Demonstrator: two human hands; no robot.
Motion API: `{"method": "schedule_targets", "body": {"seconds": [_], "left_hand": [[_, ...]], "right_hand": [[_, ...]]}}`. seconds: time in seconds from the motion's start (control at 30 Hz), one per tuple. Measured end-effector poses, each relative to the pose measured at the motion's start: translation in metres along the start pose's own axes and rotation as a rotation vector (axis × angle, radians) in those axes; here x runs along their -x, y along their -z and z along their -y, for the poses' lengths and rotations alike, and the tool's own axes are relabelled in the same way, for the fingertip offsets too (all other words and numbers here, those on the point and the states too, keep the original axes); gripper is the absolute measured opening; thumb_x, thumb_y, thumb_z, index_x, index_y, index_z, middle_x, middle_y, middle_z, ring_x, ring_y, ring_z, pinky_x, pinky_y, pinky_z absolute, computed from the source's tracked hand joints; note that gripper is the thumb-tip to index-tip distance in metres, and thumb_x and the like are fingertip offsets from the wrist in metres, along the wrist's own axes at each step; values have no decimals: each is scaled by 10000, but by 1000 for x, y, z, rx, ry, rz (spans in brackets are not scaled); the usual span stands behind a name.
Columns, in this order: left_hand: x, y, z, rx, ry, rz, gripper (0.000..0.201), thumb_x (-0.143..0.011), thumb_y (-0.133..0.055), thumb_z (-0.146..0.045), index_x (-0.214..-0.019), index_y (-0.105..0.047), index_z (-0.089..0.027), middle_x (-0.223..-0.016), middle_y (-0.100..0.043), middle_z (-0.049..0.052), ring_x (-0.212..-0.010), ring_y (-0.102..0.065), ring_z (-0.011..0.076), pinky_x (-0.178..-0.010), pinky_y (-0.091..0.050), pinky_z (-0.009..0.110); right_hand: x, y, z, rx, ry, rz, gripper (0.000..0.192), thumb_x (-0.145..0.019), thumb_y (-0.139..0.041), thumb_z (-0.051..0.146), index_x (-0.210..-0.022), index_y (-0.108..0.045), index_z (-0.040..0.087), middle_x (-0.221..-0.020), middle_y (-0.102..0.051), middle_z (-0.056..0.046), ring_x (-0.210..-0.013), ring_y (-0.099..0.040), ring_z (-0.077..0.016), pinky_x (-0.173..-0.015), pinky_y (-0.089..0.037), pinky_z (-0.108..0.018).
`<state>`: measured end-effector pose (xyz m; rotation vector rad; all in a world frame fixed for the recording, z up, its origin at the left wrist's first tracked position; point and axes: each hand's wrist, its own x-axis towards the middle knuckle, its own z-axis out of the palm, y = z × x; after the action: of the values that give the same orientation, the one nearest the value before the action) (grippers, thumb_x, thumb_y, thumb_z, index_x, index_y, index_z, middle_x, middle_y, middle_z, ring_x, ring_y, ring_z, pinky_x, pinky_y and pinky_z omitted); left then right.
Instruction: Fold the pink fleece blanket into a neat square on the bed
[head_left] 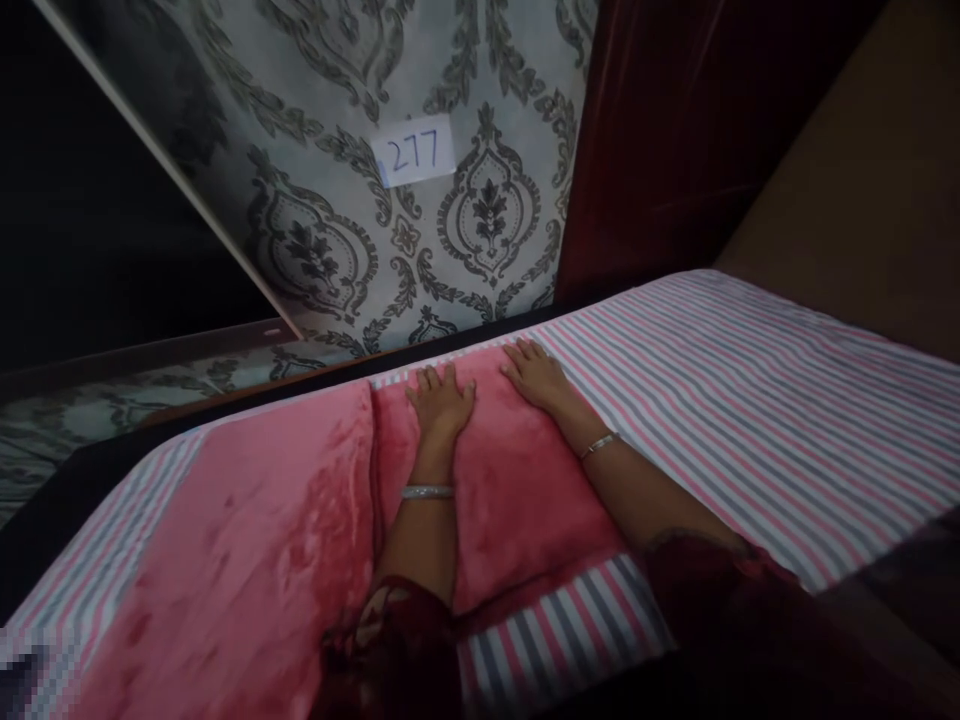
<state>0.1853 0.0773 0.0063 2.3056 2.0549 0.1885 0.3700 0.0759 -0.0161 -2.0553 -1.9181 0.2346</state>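
Both hands flat & spread, holding nothing: left hand (441, 398) & right hand (537, 374) press side by side on far end of pink blanket (510, 480), whose length runs back toward the person along the striped bed (750, 400).

Left hand (442, 400) flat, palm down, right hand (536, 375) beside it, seemingly flat, both arms outstretched

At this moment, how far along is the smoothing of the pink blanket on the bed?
The striped sheet already lies flat. Left hand and right hand press palm-down on the folded pink blanket. The pink blanket's left part shows creases, so that side looks unsmoothed.
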Motion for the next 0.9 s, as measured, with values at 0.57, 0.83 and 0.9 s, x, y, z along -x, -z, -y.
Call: {"method": "schedule_targets", "body": {"seconds": [0.57, 0.83, 0.9], "left_hand": [[2, -4, -3, -50, 9, -7, 657, -990, -276, -562, -1561, -332, -241, -1634, -298, 142, -1522, -197, 332, -1185, -202, 586], [2, -11, -1, -28, 36, 7, 673, -983, -278, -603, -1564, -322, -265, -1648, -272, 125, -1530, -183, 314, -1202, -163, 567], [4, -11, -1, -18, 34, 0, 672, -981, -284, -602, -1559, -333, -263, -1645, -277, 126, -1526, -194, 318, -1201, -170, 569]], "right_hand": [[3, -1, -7, -69, 28, 9, 585, -1035, -244, 493, -1548, -368, 240, -1657, -228, -92, -1522, -141, -321, -1168, -251, -580], [1, -10, -15, -31, 59, 11, 598, -1033, -216, 492, -1554, -368, 242, -1653, -234, -99, -1514, -157, -332, -1141, -300, -575], [1, -11, -13, -32, 58, 13, 591, -1034, -218, 485, -1551, -374, 245, -1654, -232, -96, -1514, -162, -331, -1140, -304, -575]]}}
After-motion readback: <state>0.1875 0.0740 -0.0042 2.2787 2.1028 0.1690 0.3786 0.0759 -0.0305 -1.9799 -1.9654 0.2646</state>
